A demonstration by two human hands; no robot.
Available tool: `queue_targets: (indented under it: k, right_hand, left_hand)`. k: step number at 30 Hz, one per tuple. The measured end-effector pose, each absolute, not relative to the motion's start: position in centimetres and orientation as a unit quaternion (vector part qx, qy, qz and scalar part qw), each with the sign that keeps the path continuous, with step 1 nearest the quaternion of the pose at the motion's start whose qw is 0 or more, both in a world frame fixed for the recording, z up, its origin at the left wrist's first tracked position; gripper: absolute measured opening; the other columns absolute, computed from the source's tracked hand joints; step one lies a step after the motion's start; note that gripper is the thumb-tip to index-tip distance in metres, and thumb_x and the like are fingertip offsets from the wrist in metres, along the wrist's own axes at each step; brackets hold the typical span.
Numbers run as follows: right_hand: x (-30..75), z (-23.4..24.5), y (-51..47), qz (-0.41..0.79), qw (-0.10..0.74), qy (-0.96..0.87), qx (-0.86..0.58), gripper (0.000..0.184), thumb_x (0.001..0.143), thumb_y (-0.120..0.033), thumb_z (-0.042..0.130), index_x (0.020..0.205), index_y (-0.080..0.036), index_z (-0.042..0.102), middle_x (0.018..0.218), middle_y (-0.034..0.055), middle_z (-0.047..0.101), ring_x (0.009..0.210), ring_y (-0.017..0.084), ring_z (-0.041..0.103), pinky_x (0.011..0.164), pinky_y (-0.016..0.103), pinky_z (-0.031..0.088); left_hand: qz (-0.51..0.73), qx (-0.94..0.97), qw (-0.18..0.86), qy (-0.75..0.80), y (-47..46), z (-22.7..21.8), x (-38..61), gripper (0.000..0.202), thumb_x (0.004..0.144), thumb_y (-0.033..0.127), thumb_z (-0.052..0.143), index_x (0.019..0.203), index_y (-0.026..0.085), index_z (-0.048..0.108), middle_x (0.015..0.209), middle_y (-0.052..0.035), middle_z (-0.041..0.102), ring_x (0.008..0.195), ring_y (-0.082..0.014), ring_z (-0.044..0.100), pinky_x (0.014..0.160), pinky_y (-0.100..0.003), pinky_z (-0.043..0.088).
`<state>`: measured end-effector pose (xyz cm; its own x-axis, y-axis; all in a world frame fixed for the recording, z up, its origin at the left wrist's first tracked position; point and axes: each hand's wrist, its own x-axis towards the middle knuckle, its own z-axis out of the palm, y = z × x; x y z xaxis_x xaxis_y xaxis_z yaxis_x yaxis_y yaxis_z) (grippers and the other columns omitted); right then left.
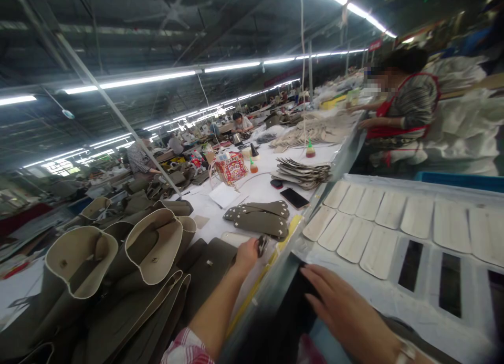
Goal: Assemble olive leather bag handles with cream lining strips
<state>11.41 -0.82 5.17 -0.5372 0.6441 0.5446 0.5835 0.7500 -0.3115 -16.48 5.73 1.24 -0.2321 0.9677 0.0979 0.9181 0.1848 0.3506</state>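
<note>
My left hand (247, 256) is closed around a small dark object with a metallic glint (262, 243), too blurred to name. It is at the table's yellow-marked edge, beside a dark olive bag (208, 261). My right hand (338, 301) has its fingers stretched out, the fingertips at the edge of a dark, blurred piece (289, 295) low in front of me. Just beyond my left hand lie a pale strip (238, 239) and a stack of olive flaps with white spots (260, 217).
Open olive bags (155, 243) crowd the left. Rows of cream panels (380, 248) cover the right-hand table. Farther up are a phone (294, 198), stacked curved pieces (303, 172), a patterned box-like bag (231, 167) and glue bottles (311, 149). A person in a red apron (409, 106) sits right.
</note>
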Motion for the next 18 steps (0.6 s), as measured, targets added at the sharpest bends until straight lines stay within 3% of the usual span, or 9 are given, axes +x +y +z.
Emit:
queue_targets:
  k: [2,4,6,8,14,18]
  right_hand:
    - [6.9,4.9,1.1,0.021,0.268,-0.912,-0.311,0.049,0.082,-0.022,0.05,0.131,-0.02,0.044,0.133,0.008,0.046,0.117,0.025,0.045,0.096,0.04,0.042]
    - [3.0,3.9,3.2,0.016,0.217,-0.931,-0.294,0.055,0.082,-0.021,0.049,0.136,-0.017,0.038,0.139,0.0086,0.039,0.125,0.026,0.037,0.1,0.043,0.036]
    - [0.5,2.4,5.1,0.022,0.158,-0.94,-0.301,0.052,0.083,-0.022,0.049,0.134,-0.013,0.04,0.137,0.0112,0.041,0.127,0.027,0.034,0.103,0.047,0.03]
    - [-0.7,1.0,6.3,0.029,0.116,-0.944,-0.308,0.044,0.082,-0.024,0.053,0.124,-0.012,0.051,0.128,0.0139,0.051,0.123,0.029,0.038,0.104,0.05,0.027]
    - [-1.2,-0.6,7.1,0.034,0.103,-0.942,-0.317,0.033,0.078,-0.034,0.061,0.103,-0.013,0.063,0.107,0.0133,0.06,0.108,0.029,0.05,0.102,0.049,0.026]
    - [-2.2,0.0,7.3,0.03,0.105,-0.938,-0.33,0.025,0.08,-0.037,0.059,0.092,-0.016,0.065,0.097,0.0108,0.06,0.097,0.027,0.053,0.099,0.048,0.028]
  left_hand:
    - [0.17,0.63,0.089,0.752,5.4,0.9,-15.8,0.025,0.09,0.029,0.039,0.092,0.019,0.062,0.082,-0.0075,0.066,0.082,-0.0216,0.062,0.076,-0.029,0.042]
    - [0.181,0.633,0.105,0.745,5.4,0.6,-15.5,0.024,0.089,0.027,0.041,0.091,0.018,0.063,0.08,-0.0073,0.065,0.082,-0.022,0.062,0.078,-0.031,0.042]
    - [0.205,0.625,0.122,0.743,5.5,0.5,-15.8,0.023,0.088,0.027,0.042,0.087,0.017,0.063,0.076,-0.0065,0.064,0.08,-0.0217,0.061,0.078,-0.031,0.042]
    - [0.247,0.608,0.139,0.742,5.9,0.5,-16.7,0.023,0.087,0.027,0.042,0.081,0.017,0.062,0.074,-0.0055,0.063,0.079,-0.0204,0.06,0.078,-0.031,0.044]
    - [0.43,0.517,0.211,0.709,6.8,1.5,-20.6,0.028,0.086,0.03,0.039,0.075,0.014,0.06,0.068,-0.0021,0.059,0.063,-0.0135,0.059,0.057,-0.024,0.05]
    - [0.579,0.437,0.184,0.663,6.5,5.5,-24.3,0.029,0.082,0.038,0.044,0.079,0.013,0.058,0.068,-0.0024,0.06,0.062,-0.0141,0.061,0.056,-0.026,0.054]
